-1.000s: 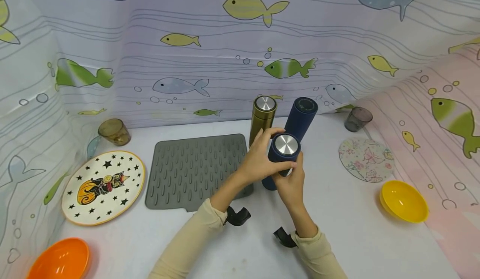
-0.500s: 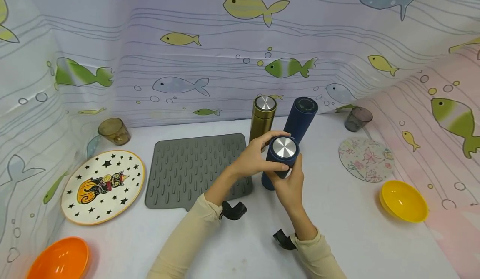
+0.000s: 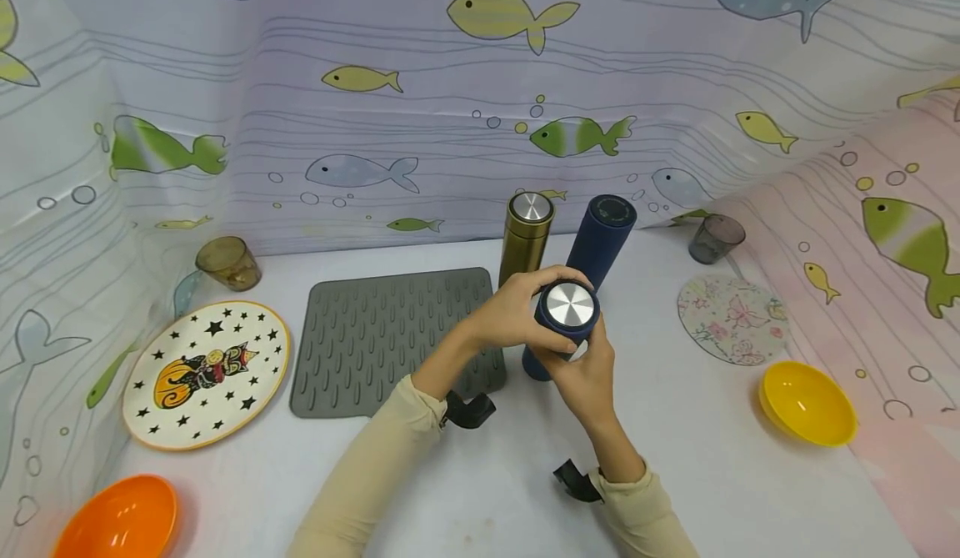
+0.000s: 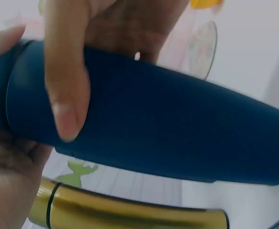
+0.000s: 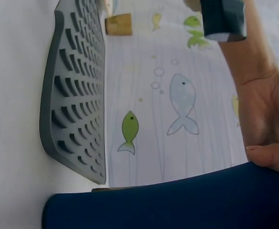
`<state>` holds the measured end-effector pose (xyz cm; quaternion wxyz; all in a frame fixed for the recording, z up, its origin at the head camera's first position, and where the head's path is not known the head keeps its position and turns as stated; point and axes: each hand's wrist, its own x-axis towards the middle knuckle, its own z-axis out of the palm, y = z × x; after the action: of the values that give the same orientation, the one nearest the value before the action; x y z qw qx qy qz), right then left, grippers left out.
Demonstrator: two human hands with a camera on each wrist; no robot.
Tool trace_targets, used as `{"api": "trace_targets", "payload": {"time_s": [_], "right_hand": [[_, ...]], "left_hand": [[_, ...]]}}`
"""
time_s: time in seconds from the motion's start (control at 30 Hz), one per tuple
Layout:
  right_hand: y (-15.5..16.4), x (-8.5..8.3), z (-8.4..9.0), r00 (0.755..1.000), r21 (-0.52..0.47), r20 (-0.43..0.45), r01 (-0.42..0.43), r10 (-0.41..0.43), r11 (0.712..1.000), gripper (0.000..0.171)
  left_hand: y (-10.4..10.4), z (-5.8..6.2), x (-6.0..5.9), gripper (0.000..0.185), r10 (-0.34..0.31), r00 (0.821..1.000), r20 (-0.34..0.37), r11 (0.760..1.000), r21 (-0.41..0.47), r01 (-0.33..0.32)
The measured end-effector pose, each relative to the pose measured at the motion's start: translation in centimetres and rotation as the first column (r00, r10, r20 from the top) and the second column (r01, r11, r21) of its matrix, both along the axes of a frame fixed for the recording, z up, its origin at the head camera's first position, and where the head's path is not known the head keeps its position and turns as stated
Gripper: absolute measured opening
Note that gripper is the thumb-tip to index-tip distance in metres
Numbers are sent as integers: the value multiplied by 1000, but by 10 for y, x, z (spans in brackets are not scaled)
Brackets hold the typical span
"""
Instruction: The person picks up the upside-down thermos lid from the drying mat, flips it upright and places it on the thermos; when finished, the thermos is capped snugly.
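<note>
A dark blue thermos (image 3: 537,364) with a shiny silver-topped lid (image 3: 570,304) stands upright between both hands in the head view. My left hand (image 3: 510,314) grips the lid, thumb on the near side and fingers round the far side. Lower down, my right hand (image 3: 590,379) holds the body just under the lid. The left wrist view shows the right thumb across the blue body (image 4: 168,119), beside the lid seam. Close behind stand a gold thermos (image 3: 525,241) and a second blue thermos (image 3: 602,237), both partly hidden by the hands and the held thermos.
A grey ridged mat (image 3: 397,341) lies just left of the thermoses. Farther left are a star-patterned plate (image 3: 172,333), a brown cup (image 3: 228,263) and an orange bowl (image 3: 120,520). At right are a grey cup (image 3: 716,238), a floral round mat (image 3: 731,320) and a yellow bowl (image 3: 807,404).
The held thermos's lid has shifted slightly toward the near side, and the left hand has moved with it, its fingers still round the lid. The other things have stayed put.
</note>
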<state>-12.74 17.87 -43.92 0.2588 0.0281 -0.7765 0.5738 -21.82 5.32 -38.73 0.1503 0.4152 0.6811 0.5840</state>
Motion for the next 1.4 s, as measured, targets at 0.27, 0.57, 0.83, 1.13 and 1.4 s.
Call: {"api": "trace_targets", "payload": {"time_s": [0.27,0.57,0.83,1.13,1.4], "right_hand": [[-5,7,25,998,21,-14,-59,59,998,67],[46,-19,7,992,-27,79,96,-93,995,74],[124,-83,11,932,-37,204,314,-301,949,82],[148,-112,-9,909,12,269,326,-317,945,83],[162,-109,17,919,102,224,310,-325,945,104]], "left_hand": [[-4,-2,-13,68,-169,978,118,985,59,163],[-30,-4,3,77,124,992,-27,988,-90,-126],[-94,-36,18,69,339,939,60,936,-119,-331],[-125,-54,26,68,394,914,93,916,-120,-383],[-143,-36,0,66,442,896,47,884,-194,-425]]}}
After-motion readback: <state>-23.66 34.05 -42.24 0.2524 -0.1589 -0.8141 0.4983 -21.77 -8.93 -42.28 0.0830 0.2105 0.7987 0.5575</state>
